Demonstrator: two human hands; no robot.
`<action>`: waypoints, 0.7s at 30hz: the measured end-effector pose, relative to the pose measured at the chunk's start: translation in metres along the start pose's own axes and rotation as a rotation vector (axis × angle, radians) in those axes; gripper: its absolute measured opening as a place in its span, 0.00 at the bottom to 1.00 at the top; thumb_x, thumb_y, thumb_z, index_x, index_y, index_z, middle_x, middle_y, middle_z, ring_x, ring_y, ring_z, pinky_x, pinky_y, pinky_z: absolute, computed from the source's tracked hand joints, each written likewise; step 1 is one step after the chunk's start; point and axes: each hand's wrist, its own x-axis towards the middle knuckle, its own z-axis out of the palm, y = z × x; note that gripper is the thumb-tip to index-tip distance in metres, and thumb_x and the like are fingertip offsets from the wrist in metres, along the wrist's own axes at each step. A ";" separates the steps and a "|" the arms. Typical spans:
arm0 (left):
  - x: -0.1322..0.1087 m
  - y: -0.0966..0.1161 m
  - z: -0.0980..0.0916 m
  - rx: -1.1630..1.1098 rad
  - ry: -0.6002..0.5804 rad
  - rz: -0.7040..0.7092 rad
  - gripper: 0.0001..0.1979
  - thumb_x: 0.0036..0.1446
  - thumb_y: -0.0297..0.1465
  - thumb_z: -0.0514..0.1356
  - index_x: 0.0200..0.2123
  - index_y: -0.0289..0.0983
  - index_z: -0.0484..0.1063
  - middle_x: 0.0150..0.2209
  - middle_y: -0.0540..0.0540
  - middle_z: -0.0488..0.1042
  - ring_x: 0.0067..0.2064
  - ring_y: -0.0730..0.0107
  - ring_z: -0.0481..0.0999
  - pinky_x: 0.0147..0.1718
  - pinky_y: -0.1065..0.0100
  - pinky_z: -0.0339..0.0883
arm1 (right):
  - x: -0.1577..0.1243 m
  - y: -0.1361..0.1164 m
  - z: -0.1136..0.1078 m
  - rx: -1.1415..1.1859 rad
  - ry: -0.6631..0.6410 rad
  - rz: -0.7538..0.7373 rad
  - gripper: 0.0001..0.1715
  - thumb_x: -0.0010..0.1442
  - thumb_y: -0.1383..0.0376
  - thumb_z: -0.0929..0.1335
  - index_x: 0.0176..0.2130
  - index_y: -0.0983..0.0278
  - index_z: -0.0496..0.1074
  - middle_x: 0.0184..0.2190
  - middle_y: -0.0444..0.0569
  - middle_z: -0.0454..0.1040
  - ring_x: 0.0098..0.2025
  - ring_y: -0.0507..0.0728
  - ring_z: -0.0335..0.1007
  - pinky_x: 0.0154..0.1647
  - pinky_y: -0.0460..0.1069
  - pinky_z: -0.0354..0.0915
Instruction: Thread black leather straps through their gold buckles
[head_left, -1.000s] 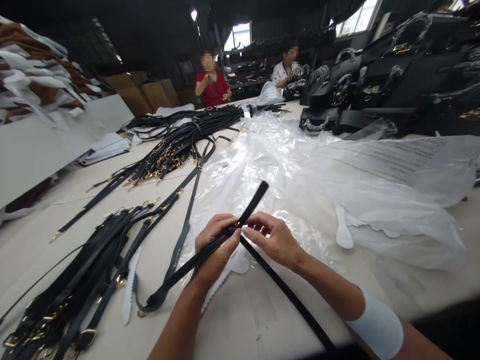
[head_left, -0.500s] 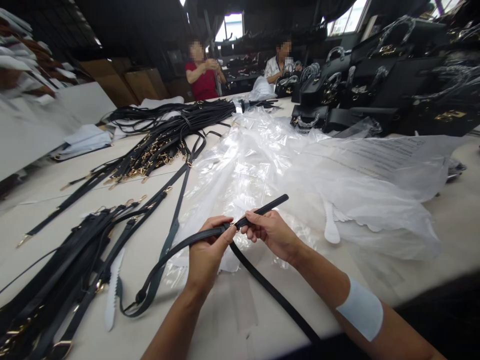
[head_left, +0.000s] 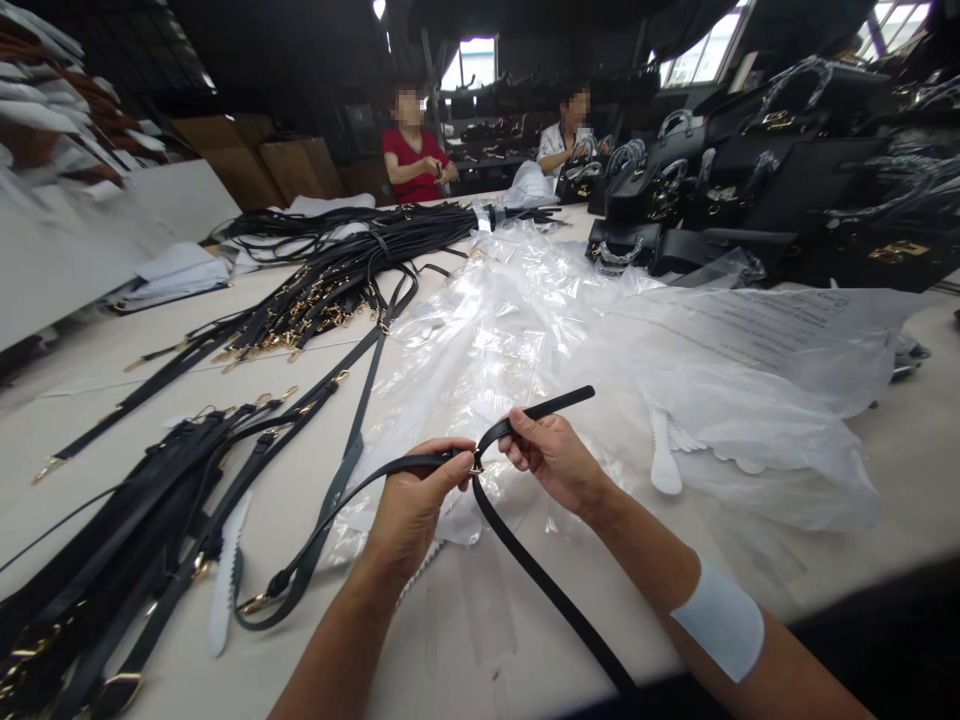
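A long black strap (head_left: 536, 580) runs from the near table edge up to a small gold buckle between my hands, then loops left to a gold clasp on the table. My left hand (head_left: 411, 507) pinches the strap at the buckle. My right hand (head_left: 553, 458) grips the strap's free end, which sticks out to the right above the clear plastic bags (head_left: 570, 330).
A pile of black straps with gold fittings (head_left: 112, 540) lies at the left, and a larger bundle (head_left: 352, 265) farther back. Black handbags (head_left: 750, 190) are stacked at the right. Two other people (head_left: 412, 150) work at the far end. White scalloped strips (head_left: 664, 460) lie about.
The strap's free end has swung from pointing up to lying flatter toward the right. My hands have drawn slightly apart and the buckle now shows between them.
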 end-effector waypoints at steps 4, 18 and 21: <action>0.000 -0.001 -0.001 0.100 -0.018 0.094 0.14 0.48 0.35 0.70 0.39 0.37 0.78 0.30 0.49 0.73 0.32 0.74 0.68 0.34 0.74 0.63 | 0.001 -0.001 0.001 -0.075 0.006 -0.055 0.23 0.55 0.52 0.72 0.26 0.70 0.75 0.24 0.49 0.74 0.21 0.47 0.63 0.20 0.43 0.57; -0.004 0.002 0.003 0.321 -0.061 0.282 0.09 0.53 0.33 0.67 0.39 0.39 0.76 0.39 0.46 0.75 0.41 0.64 0.73 0.42 0.69 0.67 | -0.003 0.002 0.003 -0.184 -0.046 -0.088 0.18 0.54 0.55 0.74 0.32 0.69 0.74 0.25 0.49 0.76 0.23 0.50 0.70 0.23 0.44 0.66; -0.003 0.001 0.002 0.363 -0.075 0.346 0.08 0.55 0.33 0.66 0.39 0.39 0.76 0.40 0.46 0.74 0.42 0.64 0.74 0.42 0.69 0.68 | -0.004 0.007 0.007 -0.218 -0.072 -0.082 0.19 0.55 0.54 0.73 0.30 0.69 0.73 0.22 0.48 0.75 0.21 0.50 0.69 0.23 0.45 0.66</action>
